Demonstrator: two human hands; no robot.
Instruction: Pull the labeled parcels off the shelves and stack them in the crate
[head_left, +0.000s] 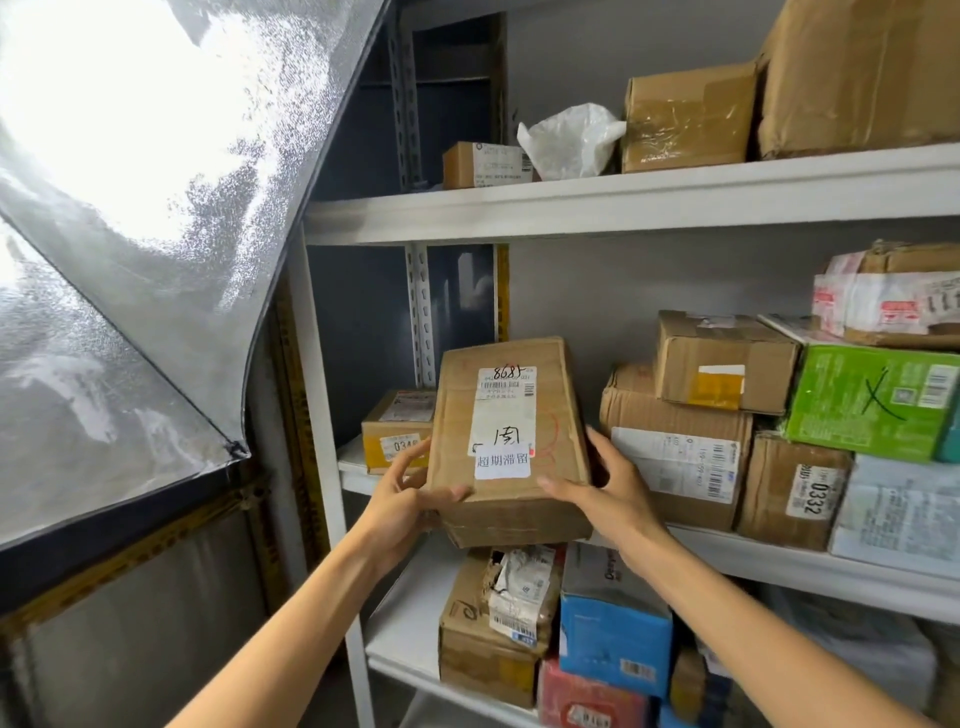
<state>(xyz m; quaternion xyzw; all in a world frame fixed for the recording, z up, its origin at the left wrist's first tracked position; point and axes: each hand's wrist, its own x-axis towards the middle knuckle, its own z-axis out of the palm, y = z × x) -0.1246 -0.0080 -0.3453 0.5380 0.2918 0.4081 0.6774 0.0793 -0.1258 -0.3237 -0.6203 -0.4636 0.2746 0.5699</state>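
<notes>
a white shelf unit fills the right side, its boards loaded with parcels. left of both hands a frosted pane glows with daylight. the brown parcel is held at the front edge of the middle board, tilted so its labelled face looks up, clear of the boxes around it. the left hand grips its lower left corner, fingers up the side and thumb on the face. the right hand clamps the lower right edge, fingers behind the box, thumb across the front. just right of the right hand's fingers sits a stack of cartons, and farther right a green box. behind the left fingers rests a small box marked 034. between the two thumbs a white sticker with printed characters lies on the parcel's face.
</notes>
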